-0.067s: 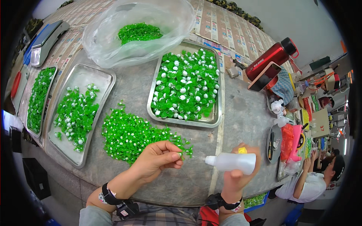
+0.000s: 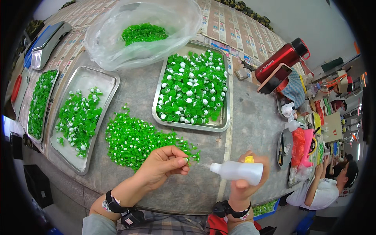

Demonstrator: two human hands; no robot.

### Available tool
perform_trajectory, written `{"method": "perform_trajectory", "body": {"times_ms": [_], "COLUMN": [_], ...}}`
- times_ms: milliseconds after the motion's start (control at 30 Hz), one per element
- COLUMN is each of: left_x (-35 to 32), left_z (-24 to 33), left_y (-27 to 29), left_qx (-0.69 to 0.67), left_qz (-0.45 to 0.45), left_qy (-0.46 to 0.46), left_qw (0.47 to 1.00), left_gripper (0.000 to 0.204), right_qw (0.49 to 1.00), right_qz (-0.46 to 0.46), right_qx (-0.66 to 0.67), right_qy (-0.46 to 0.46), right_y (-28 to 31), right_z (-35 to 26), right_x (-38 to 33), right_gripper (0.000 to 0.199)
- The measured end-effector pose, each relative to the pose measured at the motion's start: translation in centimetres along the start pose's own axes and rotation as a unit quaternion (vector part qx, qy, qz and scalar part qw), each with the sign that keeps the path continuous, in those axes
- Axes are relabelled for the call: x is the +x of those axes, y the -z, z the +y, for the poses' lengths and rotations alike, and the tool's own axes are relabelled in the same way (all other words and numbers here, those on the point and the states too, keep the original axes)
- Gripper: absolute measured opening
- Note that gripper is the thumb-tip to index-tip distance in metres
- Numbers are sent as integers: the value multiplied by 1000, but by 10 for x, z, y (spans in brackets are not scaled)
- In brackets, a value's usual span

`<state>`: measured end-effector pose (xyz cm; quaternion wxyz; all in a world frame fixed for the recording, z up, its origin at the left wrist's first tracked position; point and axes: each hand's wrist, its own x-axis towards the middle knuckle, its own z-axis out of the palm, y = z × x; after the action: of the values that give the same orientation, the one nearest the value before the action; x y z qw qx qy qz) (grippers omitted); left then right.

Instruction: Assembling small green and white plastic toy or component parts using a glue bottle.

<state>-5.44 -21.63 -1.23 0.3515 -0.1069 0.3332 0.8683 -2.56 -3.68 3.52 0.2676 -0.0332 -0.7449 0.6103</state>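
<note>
Head view: a large metal tray (image 2: 187, 125) at upper centre is crowded with green pieces topped by white balls with dark marks, while the tray at left (image 2: 87, 78) holds a looser heap and a narrow tray (image 2: 50, 94) beyond it is covered in green. A translucent plastic bag (image 2: 178, 25), top of the frame, sits open around more green pieces. On the grey bench (image 2: 254, 121), a pile of small green-and-white pieces (image 2: 133, 141) lies loose at centre. A red flask (image 2: 280, 60) and a phone (image 2: 275, 79) stand at upper right; a co-worker in white (image 2: 323, 192) appears at lower right. At lower centre, the left hand (image 2: 164, 162) has its fingers clamped on a tiny pale green piece (image 2: 187, 160), mostly hidden. The right hand (image 2: 241, 190) wraps its fingers around a milky white squeeze bottle (image 2: 239, 172), tipped sideways, nozzle toward the piece.
</note>
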Motion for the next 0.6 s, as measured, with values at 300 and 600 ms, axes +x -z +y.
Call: {"method": "perform_trajectory", "body": {"times_ms": [300, 600], "left_x": [0, 0], "left_z": [0, 0], "left_y": [0, -1], "left_qx": [-5, 5], "left_qz": [2, 0], "left_qy": [4, 0], "left_qw": [1000, 1000], "left_gripper": [10, 11], "right_qw": [987, 992], "right_qz": [-101, -52], "right_qx": [42, 46], "right_qy": [118, 103], "right_y": [7, 4], "right_z": [10, 11], "right_x": [3, 0], "right_gripper": [50, 49]}}
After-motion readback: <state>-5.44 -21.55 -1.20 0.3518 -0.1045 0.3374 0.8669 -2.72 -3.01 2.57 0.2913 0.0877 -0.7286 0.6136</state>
